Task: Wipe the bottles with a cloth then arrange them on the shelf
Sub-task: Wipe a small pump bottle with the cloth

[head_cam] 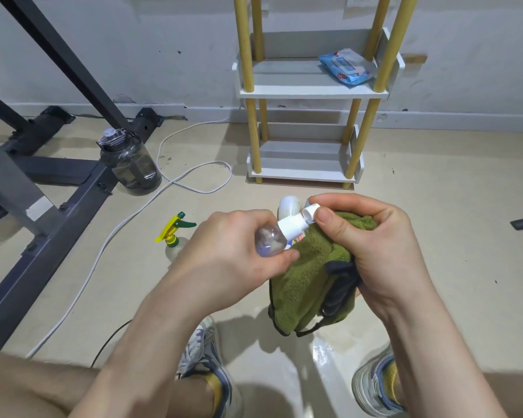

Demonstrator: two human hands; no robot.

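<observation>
**Small bottle under the cloth, shelf not yet stocked**

A small clear bottle is held tilted, its round body gripped by the curled fingers of the left hand. Its white cap is pointed at the right hand, where the tip is pinched between thumb and forefinger. A green cloth is bunched in that same palm and hangs below it.

Just beyond the hands a white bottle is partly seen (most of it is hidden). A spray bottle is left standing to the left of the left hand. Well beyond both hands, only a pack of wipes is seen on the shelf.

The task is judged to be at an early stage. One bottle is being wiped, the others are still to be cleaned, and none has been arranged.
</observation>
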